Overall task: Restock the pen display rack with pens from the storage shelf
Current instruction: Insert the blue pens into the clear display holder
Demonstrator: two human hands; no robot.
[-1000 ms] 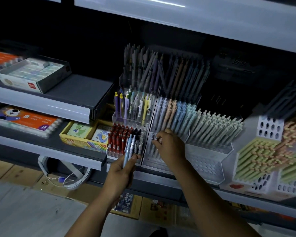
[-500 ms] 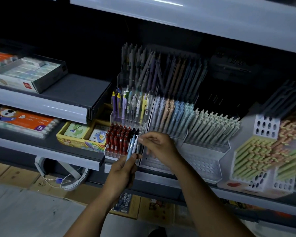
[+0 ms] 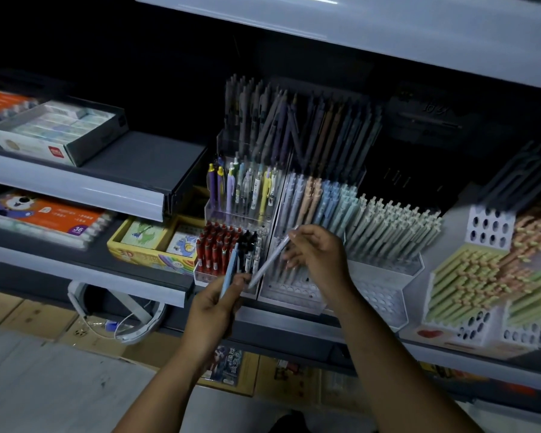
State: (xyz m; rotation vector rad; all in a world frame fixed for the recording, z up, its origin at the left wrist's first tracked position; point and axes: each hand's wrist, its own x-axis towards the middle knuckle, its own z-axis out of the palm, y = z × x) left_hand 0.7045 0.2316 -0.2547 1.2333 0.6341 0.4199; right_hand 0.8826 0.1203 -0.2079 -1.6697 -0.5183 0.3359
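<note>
A clear tiered pen display rack [image 3: 297,296] stands on the shelf, its upper rows full of pastel pens [image 3: 322,201] and its front holes mostly bare. My left hand [image 3: 214,310] grips a light blue pen [image 3: 229,270] upright, just in front of the red pens [image 3: 214,248]. My right hand [image 3: 317,257] pinches the top end of a pale lilac pen [image 3: 270,259], which slants down to the left with its tip near my left thumb. Both hands hover before the rack's lower front row.
White perforated holders [image 3: 469,285] with green and orange pens stand at the right. A yellow box of cards [image 3: 150,245] sits left of the rack. Boxed goods [image 3: 53,129] lie on the left shelves. Cartons [image 3: 228,367] lie on the floor below.
My right hand came back from the rack's front row to my left hand and drew one pale pen out of the bunch, lifting it up to the right. My left hand barely moved.
</note>
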